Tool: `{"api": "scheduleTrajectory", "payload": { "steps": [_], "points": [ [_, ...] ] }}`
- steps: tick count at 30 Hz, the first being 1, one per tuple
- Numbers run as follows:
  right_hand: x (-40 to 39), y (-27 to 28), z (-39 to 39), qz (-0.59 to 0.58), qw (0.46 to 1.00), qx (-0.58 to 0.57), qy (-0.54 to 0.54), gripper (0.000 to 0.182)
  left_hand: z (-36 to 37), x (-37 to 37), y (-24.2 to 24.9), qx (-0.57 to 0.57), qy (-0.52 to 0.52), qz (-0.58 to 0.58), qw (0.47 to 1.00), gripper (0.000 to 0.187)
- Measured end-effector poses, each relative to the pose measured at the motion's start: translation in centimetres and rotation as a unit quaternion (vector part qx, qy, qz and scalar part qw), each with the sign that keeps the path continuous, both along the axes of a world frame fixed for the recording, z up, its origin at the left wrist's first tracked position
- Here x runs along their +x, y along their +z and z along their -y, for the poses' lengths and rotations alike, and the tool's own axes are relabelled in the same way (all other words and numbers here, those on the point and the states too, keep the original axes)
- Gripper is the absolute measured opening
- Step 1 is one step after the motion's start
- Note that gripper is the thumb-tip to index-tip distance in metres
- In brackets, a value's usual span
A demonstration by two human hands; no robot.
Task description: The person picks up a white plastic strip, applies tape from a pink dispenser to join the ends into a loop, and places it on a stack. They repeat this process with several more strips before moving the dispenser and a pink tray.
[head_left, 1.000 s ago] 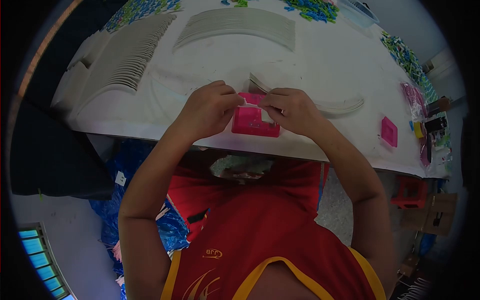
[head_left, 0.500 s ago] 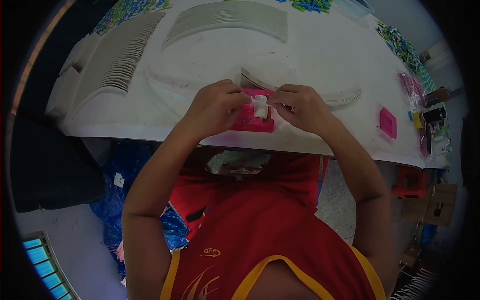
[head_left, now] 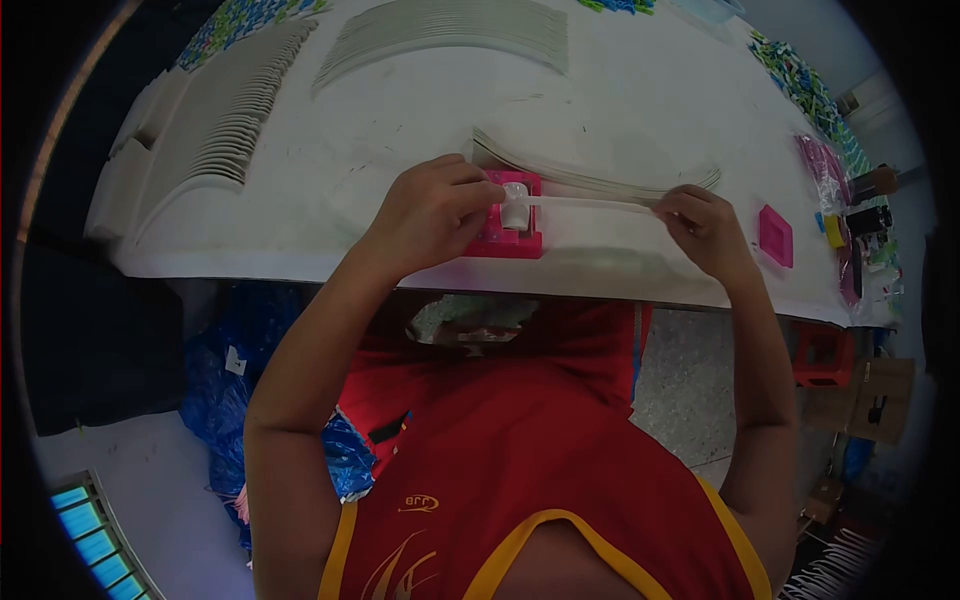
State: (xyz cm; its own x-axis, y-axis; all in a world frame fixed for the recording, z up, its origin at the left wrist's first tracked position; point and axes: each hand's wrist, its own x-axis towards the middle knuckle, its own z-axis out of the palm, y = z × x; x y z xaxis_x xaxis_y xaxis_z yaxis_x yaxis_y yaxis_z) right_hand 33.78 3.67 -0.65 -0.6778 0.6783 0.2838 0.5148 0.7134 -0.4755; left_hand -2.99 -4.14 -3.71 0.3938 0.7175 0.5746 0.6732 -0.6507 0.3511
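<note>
**Drawing the strip through the pink block**

Keep your left hand (head_left: 430, 210) clamped on the pink block (head_left: 508, 232), which sits at the near edge of the tabletop (head_left: 400, 110), so it cannot slide. The white strip (head_left: 590, 203) runs from the small white roller (head_left: 514, 205) on the block to your right hand (head_left: 705, 225), pinched at its end. Pull level and straight rightward; a tilted pull could likely twist the strip. Avoid the fanned cards (head_left: 600, 180) just behind.
</note>
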Motion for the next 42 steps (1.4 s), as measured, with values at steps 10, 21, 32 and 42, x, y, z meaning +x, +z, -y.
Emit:
{"api": "scheduleTrajectory", "payload": {
  "steps": [10,21,32,42],
  "points": [
    [17.0,-0.6,-0.5,0.061,0.973,0.042,-0.221,0.012,-0.3,0.3,0.2,-0.009,-0.006,-0.002,1.0,0.021],
    [20.0,-1.2,-0.8,0.042,0.965,0.048,-0.253,0.014,-0.9,0.7,0.5,-0.022,-0.02,-0.018,0.999,0.018],
    [25.7,2.3,-2.9,0.081,0.951,0.088,-0.284,0.013,-2.8,4.7,1.2,-0.047,-0.07,0.018,0.996,0.018],
    [18.2,1.0,-1.7,-0.28,0.882,-0.356,-0.127,0.019,-2.7,-4.1,2.3,-0.413,-0.224,0.665,0.581,0.018]
  ]
}}
